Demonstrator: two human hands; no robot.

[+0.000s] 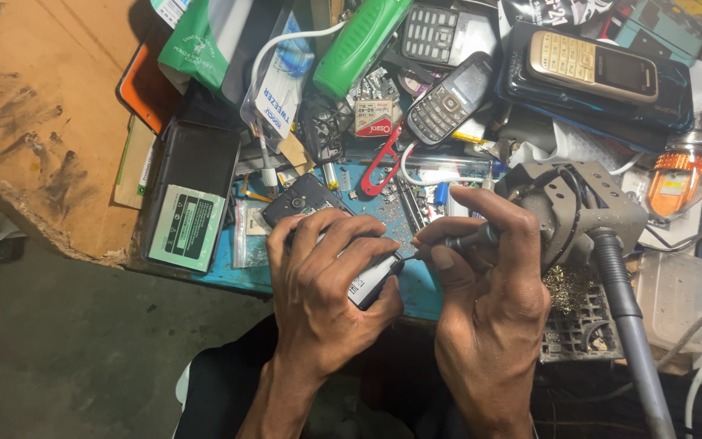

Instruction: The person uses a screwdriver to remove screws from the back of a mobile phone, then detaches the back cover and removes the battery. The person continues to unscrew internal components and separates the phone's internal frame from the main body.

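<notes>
The left hand [327,280] wraps its fingers over a small dark phone [367,280] held just above the near edge of the blue counter [420,289]; the phone's long axis runs from upper left to lower right. The right hand [489,301] pinches a thin dark screwdriver [457,241] between thumb and forefinger. The tool lies almost level, its tip pointing left and slightly down, touching the phone's right end.

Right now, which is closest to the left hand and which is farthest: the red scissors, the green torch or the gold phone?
From the left hand:
1. Red scissors, just above it on the blue mat.
2. Green torch, higher up at the top middle.
3. Gold phone, far off at the top right.
</notes>
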